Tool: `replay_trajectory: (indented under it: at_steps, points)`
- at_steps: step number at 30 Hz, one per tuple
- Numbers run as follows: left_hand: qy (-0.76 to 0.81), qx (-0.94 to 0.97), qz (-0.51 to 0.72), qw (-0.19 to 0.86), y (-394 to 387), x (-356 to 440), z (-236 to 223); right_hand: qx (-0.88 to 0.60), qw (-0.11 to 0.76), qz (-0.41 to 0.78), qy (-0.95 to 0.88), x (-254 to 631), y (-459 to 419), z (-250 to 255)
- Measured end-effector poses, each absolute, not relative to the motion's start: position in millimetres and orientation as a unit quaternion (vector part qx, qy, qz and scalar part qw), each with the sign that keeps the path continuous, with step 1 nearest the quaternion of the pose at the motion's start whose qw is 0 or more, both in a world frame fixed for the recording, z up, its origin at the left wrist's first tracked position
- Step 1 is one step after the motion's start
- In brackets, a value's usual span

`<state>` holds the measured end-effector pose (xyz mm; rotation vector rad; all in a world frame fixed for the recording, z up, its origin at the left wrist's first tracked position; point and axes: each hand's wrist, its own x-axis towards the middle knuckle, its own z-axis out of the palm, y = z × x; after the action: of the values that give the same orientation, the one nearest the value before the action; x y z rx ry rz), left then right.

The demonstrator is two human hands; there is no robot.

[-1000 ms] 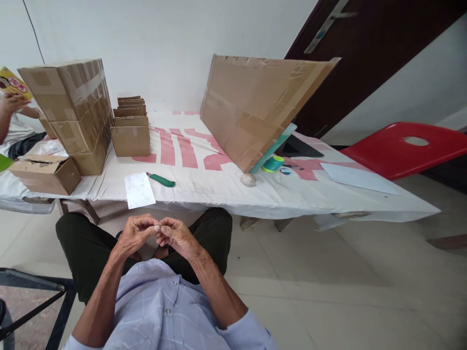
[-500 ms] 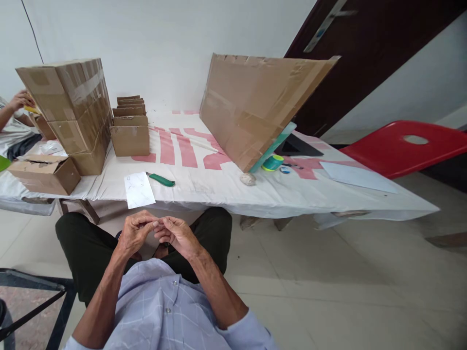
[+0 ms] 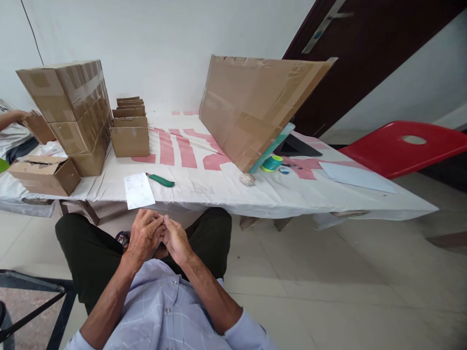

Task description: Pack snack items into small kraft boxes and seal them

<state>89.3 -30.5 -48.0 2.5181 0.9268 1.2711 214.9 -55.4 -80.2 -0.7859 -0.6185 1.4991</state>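
Observation:
Above my lap, my left hand (image 3: pixel 145 236) and my right hand (image 3: pixel 177 240) meet at the fingertips, both closed. Their fingers are curled and pressed together, so anything between them is hidden or too small to name. Just beyond them, a white sheet of paper (image 3: pixel 139 191) with faint marks lies at the table's front edge. A green-handled cutter (image 3: pixel 161 180) rests to the right of the paper, touching neither hand.
Stacked cardboard boxes (image 3: pixel 78 104) and upright cardboard pieces (image 3: pixel 129 141) stand on the left of the cloth-covered table (image 3: pixel 204 192). A large cardboard sheet (image 3: pixel 251 107) leans at the back. Tape (image 3: pixel 272 163) and a red chair (image 3: pixel 390 146) are rightward; a co-worker's arm (image 3: pixel 12 118) shows far left.
My left hand has turned, its back now more upward, and its fingers fold in over the right fingertips. At far left, the co-worker's arm has shifted and a cardboard piece there is tilted higher.

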Motion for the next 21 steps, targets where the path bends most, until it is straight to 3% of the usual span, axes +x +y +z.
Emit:
replay_trajectory:
  at_steps: [11,21]
  points:
    - [0.309,0.801,0.495,0.136,-26,85,-51,-0.248,0.59,0.727,-0.248,222,-53,-78]
    - [0.298,0.65,0.45,0.536,-26,75,-32,-0.282,0.564,0.72,-0.289,232,-56,-85]
